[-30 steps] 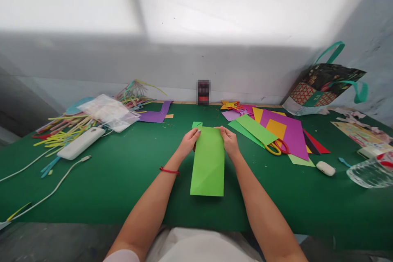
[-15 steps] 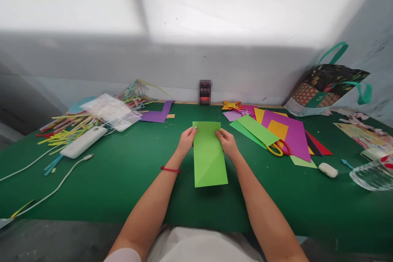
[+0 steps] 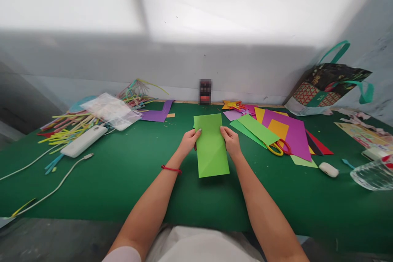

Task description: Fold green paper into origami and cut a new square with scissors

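Observation:
A light green folded sheet of paper (image 3: pixel 211 147) lies lengthwise on the green table (image 3: pixel 123 180), straight in front of me. My left hand (image 3: pixel 189 142) pinches its left edge about halfway along. My right hand (image 3: pixel 231 142) pinches the right edge opposite. Faint diagonal creases show in the sheet's near half. A red band circles my left wrist.
Coloured paper sheets (image 3: pixel 282 131) with yellow-handled scissors (image 3: pixel 276 147) lie to the right, beside a white earbud case (image 3: pixel 328 169) and a clear plastic bottle (image 3: pixel 370 174). A patterned bag (image 3: pixel 325 86) stands at the back right. Left: paper strips (image 3: pixel 70 127), a plastic bag, a white power bank (image 3: pixel 82 141) with cables.
The green sheet has slid away from me along the table. My hands now grip its sides near the middle instead of its far corners.

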Available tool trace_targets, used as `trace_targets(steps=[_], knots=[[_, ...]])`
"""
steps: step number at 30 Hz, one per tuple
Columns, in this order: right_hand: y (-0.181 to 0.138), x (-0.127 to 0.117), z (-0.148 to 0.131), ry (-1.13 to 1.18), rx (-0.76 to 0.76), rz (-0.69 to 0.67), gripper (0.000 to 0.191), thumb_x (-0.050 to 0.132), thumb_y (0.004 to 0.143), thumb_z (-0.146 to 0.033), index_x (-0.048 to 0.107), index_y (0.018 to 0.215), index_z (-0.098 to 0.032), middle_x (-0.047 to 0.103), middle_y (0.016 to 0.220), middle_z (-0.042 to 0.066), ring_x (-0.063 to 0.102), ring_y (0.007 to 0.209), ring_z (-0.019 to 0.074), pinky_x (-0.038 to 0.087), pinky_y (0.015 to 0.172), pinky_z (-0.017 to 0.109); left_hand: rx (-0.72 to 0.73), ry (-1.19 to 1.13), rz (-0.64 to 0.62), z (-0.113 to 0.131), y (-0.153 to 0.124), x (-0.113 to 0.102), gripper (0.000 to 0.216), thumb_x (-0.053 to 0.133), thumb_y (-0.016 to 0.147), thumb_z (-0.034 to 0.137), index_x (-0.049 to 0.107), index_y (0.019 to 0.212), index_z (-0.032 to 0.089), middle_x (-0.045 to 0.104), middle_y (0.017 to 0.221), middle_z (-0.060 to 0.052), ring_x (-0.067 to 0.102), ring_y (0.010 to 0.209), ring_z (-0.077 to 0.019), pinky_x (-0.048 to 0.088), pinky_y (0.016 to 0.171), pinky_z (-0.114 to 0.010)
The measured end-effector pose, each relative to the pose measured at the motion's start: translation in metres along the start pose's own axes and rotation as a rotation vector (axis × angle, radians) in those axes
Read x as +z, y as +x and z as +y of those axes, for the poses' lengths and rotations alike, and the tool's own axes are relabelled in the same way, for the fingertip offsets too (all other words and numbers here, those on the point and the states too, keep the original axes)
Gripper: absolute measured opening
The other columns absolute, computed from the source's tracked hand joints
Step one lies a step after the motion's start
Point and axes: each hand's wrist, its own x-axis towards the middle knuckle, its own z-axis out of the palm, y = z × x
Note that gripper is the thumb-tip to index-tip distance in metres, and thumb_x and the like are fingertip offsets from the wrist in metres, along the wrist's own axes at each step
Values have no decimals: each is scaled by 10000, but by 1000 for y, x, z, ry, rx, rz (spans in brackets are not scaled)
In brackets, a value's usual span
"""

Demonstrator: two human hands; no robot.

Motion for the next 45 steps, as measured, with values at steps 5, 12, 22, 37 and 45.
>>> trace_targets(steps=[5, 12, 22, 37, 45], knots=[[0, -2, 2, -6, 63, 24, 505, 507, 704, -686, 495, 557, -202, 327, 459, -54, 298, 428, 96, 242, 417, 252, -53, 16, -103, 2, -3, 3, 447, 601, 700, 594, 491, 627, 167, 423, 420, 55, 353, 311, -64, 260, 318, -221], [5, -2, 7, -66, -28, 90, 573, 486, 660, -752, 383, 504, -211, 262, 483, -57, 234, 486, 93, 205, 459, 259, -81, 21, -162, -1, -2, 6, 436, 601, 702, 579, 472, 614, 173, 400, 403, 68, 328, 299, -56, 237, 316, -216], [3, -3, 5, -20, 24, 50, 530, 453, 712, -728, 410, 566, -220, 297, 496, -50, 271, 489, 110, 233, 468, 264, -101, 25, -182, 0, -3, 4, 430, 605, 700, 575, 484, 634, 167, 395, 416, 70, 312, 310, -51, 211, 323, -216], [5, -3, 7, -78, -29, 105, 549, 465, 699, -724, 317, 526, -225, 262, 503, -59, 243, 493, 100, 213, 464, 259, -142, -18, -145, 3, -3, 7, 407, 641, 669, 543, 500, 614, 165, 418, 434, 61, 330, 341, -58, 236, 343, -213], [3, -1, 6, -29, 14, -24, 485, 495, 702, -692, 394, 585, -232, 303, 485, -62, 284, 442, 106, 238, 427, 260, -50, -24, -30, 2, 0, 4, 438, 648, 632, 572, 531, 617, 149, 500, 530, 19, 420, 451, -87, 313, 417, -225]])
